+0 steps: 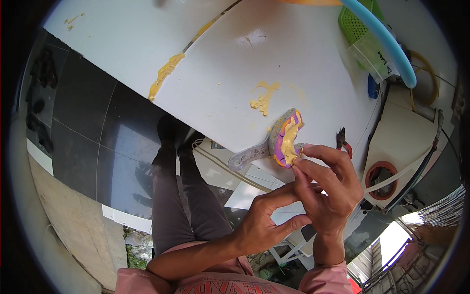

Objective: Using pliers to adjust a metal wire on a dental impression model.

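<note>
A grey perforated dental impression tray (247, 157) with purple and pale yellow material (291, 134) in its curved end is at the table's front edge, its handle pointing lower left. My right hand (328, 191) grips the lower end of the filled part between thumb and fingertips. Whether the tray also rests on the table is unclear. My left hand (264, 220) is just below, thumb stretched out and away from the tray, its fingertips partly hidden behind the right hand. Yellow smears (264, 98) of similar material lie on the white tabletop (210, 88) above the tray.
A yellow-smeared crack (166, 76) crosses the tabletop. At right are a green basket (352, 22), plastic bag (372, 59), light blue curved rim (406, 68), red-handled pliers (345, 142) and terracotta-coloured pot (379, 179). My legs stand below the edge, near hoses (215, 161).
</note>
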A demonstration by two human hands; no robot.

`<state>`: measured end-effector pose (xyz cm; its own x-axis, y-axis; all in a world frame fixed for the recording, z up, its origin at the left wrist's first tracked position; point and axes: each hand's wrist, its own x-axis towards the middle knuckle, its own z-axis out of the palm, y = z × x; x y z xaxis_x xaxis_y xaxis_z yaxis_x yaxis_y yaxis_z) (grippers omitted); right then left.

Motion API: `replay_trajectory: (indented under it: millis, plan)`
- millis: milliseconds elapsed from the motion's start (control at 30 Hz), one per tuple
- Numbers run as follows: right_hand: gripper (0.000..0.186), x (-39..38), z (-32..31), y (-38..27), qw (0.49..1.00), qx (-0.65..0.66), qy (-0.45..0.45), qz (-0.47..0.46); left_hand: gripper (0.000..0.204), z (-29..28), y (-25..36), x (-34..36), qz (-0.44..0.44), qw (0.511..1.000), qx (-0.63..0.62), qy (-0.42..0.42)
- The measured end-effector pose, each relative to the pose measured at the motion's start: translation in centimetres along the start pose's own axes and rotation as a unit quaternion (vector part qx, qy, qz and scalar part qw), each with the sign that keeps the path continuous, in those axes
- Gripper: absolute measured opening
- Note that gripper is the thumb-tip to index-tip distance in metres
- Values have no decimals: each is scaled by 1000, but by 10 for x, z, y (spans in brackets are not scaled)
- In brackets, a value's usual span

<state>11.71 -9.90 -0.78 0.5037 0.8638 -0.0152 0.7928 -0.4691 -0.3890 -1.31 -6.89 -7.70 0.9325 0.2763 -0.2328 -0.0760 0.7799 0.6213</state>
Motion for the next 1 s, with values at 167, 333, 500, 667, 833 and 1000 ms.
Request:
replay_trajectory:
  millis: [167, 333, 500, 667, 833, 1000]
  plan:
    - [23, 0, 0, -1, 1000, -3, 0, -2, 42, 0, 0, -1, -2, 1000, -12, 4]
    - [24, -4, -7, -4, 998, -6, 58, 0, 45, -1, 11, 1, 24, 998, 58, -26]
    - [17, -25, -33, 29, 983, -6, 165, 78, 45, -1, 16, -11, 1, 995, 102, -19]
    - [60, -44, -49, 66, 975, -122, 18, 186, 17, -3, 36, -27, -36, 972, 229, -46]
    - [82, -51, -45, 73, 963, -93, -94, 237, 18, 19, 93, -14, -16, 922, 386, -23]
    - [69, -66, -47, 83, 971, -69, -42, 223, 14, 75, 113, 85, 152, 801, 579, -22]
